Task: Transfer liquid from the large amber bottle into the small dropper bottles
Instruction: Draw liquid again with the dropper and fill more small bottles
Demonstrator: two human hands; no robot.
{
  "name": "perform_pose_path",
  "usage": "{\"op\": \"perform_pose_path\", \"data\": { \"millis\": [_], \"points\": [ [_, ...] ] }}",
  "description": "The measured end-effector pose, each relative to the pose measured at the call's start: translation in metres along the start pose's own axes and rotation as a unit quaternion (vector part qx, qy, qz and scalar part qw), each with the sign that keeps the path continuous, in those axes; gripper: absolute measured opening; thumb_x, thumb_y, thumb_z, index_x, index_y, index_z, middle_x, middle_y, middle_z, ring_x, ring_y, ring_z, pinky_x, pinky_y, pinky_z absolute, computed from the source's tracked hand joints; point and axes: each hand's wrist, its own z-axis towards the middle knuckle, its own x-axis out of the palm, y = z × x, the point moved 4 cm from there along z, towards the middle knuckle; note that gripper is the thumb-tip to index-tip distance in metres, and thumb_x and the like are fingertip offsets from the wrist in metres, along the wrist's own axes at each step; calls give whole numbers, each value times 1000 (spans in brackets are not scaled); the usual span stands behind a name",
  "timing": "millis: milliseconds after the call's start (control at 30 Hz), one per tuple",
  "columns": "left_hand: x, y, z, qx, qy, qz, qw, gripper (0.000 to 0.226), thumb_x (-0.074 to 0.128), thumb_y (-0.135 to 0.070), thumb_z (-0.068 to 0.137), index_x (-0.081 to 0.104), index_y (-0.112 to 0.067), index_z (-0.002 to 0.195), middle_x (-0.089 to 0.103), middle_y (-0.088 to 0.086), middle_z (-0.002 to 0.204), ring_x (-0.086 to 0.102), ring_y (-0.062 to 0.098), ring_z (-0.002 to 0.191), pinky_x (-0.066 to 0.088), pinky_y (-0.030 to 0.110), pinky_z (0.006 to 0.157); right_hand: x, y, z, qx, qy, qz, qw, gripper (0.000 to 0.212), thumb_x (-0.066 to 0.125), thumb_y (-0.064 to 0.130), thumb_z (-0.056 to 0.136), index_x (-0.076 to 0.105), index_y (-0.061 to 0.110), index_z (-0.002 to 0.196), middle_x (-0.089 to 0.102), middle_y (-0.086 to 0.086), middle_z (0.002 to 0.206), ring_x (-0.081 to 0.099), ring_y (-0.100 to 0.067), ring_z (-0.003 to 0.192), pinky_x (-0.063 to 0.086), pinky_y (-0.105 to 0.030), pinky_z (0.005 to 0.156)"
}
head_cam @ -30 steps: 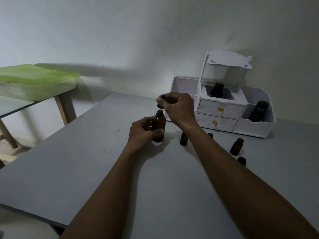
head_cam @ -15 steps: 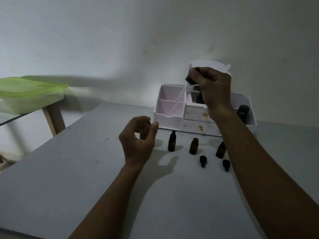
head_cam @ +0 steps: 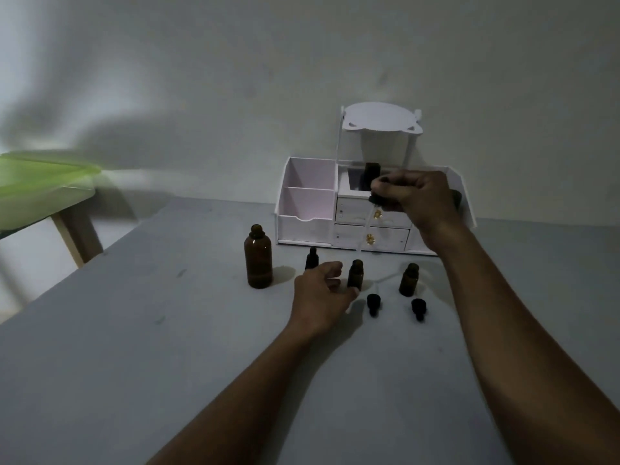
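Over the grey bench (head_cam: 167, 330), right grip (head_cam: 416, 199) pinches the black-capped glass dropper (head_cam: 375, 201) above the small open amber glass bottle (head_cam: 355, 275), left grip (head_cam: 320, 293) half-curled round it, contact unclear: drops could well miss that narrow mouth.

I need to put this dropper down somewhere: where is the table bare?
Bare table runs left of the large bottle to the edge, and nearer you, in front of the two caps. Crowded: the strip before the organizer, where small bottles, caps and the left hand sit.

Left hand (head_cam: 320, 297) and right hand (head_cam: 417, 199), both bare, on bare forearms (head_cam: 235, 380)
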Motion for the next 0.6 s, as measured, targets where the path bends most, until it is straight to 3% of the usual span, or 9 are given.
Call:
{"op": "perform_pose_path", "data": {
  "millis": [300,467,600],
  "points": [
    [2,1,8,45,-19,26,998,61,81,-22,80,58,-10,135,67,3,128,66,11,107,50,19,92,4,-13,-4,14,-3,-21,1000,5,78,12,81,78,12,86,76,-6,80,75,-14,71,63,-35,75],
    [4,-9,21,71,-44,33,996,33,80,-17,81,74,-16,113,75,-5,103,67,0,87,51,11,88,-1,-16,8,13,-10,-25,1000,5,79,12,81,78,13,85,77,-5,80,75,-13,69,63,-33,73],
    [5,-8,22,76,-51,45,995,30,79,-17,81,75,-17,111,76,-4,103,69,6,92,48,12,86,1,-16,8,10,-7,-30,999,4,79,12,80,78,15,83,77,-5,79,76,-15,71,62,-37,77]
  ]
}}
